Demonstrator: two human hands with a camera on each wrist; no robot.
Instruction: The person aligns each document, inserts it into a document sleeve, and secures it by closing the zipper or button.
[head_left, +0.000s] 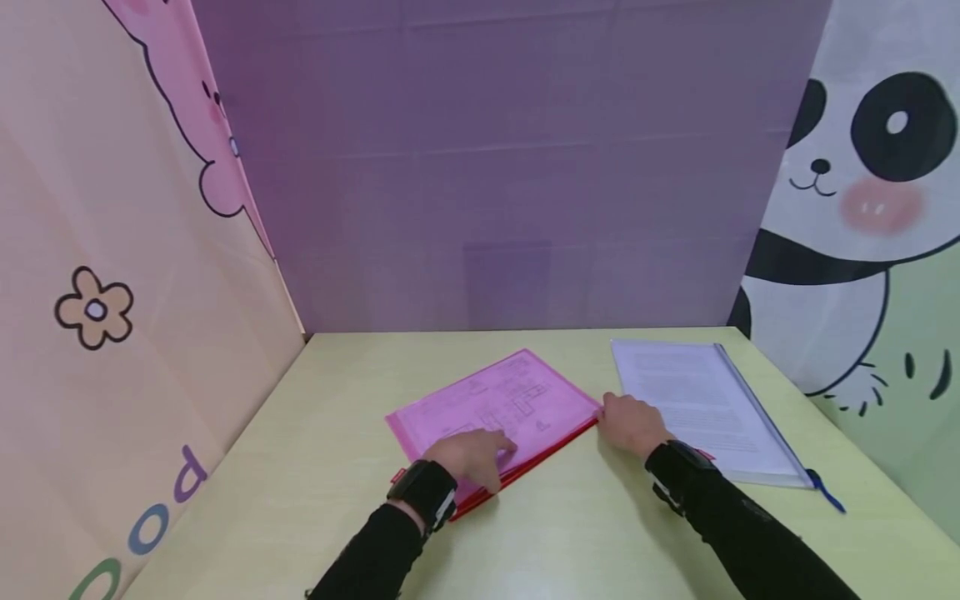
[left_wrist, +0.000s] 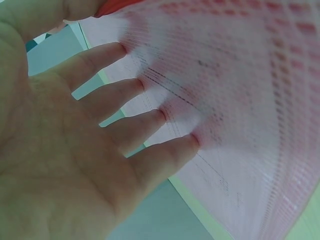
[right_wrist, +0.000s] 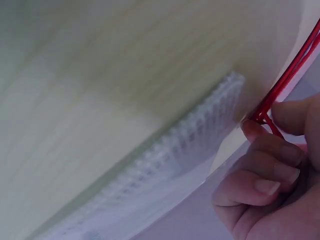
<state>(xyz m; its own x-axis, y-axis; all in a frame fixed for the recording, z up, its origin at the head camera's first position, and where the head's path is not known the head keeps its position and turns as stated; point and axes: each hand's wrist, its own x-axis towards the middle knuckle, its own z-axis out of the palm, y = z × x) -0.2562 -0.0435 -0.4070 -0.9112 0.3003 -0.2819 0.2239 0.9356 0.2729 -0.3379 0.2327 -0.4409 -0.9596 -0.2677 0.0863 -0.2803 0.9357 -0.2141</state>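
A pink zipper document pouch [head_left: 517,400] with a printed sheet showing through lies slanted on the table. My left hand [head_left: 468,458] rests on its near left part. In the left wrist view, straight, spread fingers [left_wrist: 145,122] press on the mesh surface, and the thumb reaches the red edge. At the pouch's right corner, my right hand [head_left: 633,423] pinches the red zipper pull [right_wrist: 272,125] between thumb and index finger, with the other fingers curled. The red zipper [head_left: 540,458] runs along the near edge between both hands; its left end is partly hidden by the left hand.
A clear white document pouch [head_left: 682,417] with printed pages lies to the right, partly behind the right hand, its blue zipper pull [head_left: 825,490] hanging at the near corner. The light wooden table [head_left: 300,500] is bordered by a purple backdrop [head_left: 510,167] and printed side curtains.
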